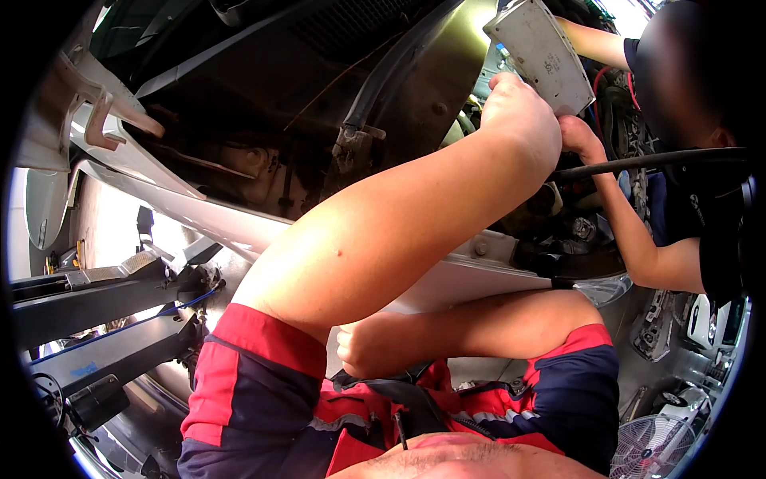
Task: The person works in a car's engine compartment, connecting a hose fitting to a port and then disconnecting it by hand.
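Note:
My left hand (pixel 515 104) reaches across the open engine bay, fingers curled, right beside a flat, pale, dirty metal box (pixel 542 60). Whatever the fingers hold is hidden by the hand and wrist. A co-worker's hand (pixel 581 137) is at the lower edge of that box, and the co-worker's other forearm (pixel 594 41) goes behind it. Close to my chest, my right hand (pixel 373 345) is closed in a fist. Its inside is turned away, so I cannot make out anything in it.
The white car's fender edge (pixel 215 219) runs below my left arm. A black hose (pixel 654 160) crosses towards the co-worker (pixel 686 184) at right. Dark lift arms (pixel 96 319) stand at left. A fan (pixel 654 447) is at lower right.

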{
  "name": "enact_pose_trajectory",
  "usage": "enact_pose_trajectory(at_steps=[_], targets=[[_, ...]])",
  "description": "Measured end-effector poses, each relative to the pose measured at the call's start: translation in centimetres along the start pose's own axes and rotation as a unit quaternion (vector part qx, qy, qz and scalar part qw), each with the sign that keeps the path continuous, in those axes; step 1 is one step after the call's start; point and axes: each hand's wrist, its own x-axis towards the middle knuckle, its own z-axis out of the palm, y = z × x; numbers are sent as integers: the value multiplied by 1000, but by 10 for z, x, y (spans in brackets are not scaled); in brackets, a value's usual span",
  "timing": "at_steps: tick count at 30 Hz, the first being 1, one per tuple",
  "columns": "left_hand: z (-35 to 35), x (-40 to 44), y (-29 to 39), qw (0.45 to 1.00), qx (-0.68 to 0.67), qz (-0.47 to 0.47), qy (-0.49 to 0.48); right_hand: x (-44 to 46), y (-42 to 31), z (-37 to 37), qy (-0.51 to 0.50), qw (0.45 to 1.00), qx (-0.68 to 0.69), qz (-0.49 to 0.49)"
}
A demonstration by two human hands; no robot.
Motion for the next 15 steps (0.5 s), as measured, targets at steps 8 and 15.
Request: enact_pose_trajectory(at_steps=[8, 15], targets=[[2, 1, -1, 1000, 18, 13, 4, 0, 0, -2, 9, 1000, -4, 1], [1, 0, 1, 999, -47, -23, 6, 0, 0, -4, 0, 1000, 8, 4]])
